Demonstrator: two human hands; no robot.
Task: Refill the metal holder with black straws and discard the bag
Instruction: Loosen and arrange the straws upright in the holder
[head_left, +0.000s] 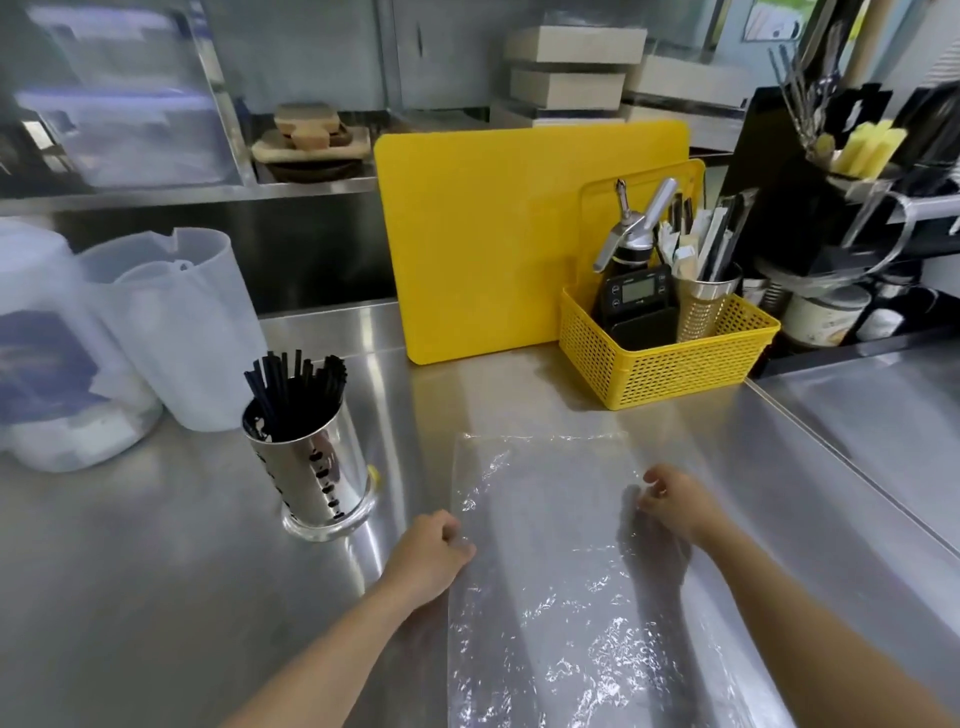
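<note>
A shiny perforated metal holder (311, 467) stands upright on the steel counter (156, 571), left of centre, with a bunch of black straws (291, 389) sticking out of its top. To its right a clear, crinkled plastic bag (545, 597) lies flat on the counter and holds nothing I can see. My left hand (426, 556) pinches the bag's left edge with curled fingers. My right hand (675, 499) grips the bag near its right edge. Both forearms reach in from the bottom of the view.
A yellow cutting board (493, 234) leans at the back. A yellow basket (670, 353) with a cream whipper, a timer and a utensil cup sits beside it. Translucent plastic jugs (176, 322) and a wrapped bundle (52, 353) stand at the left. A black rack (841, 218) fills the right.
</note>
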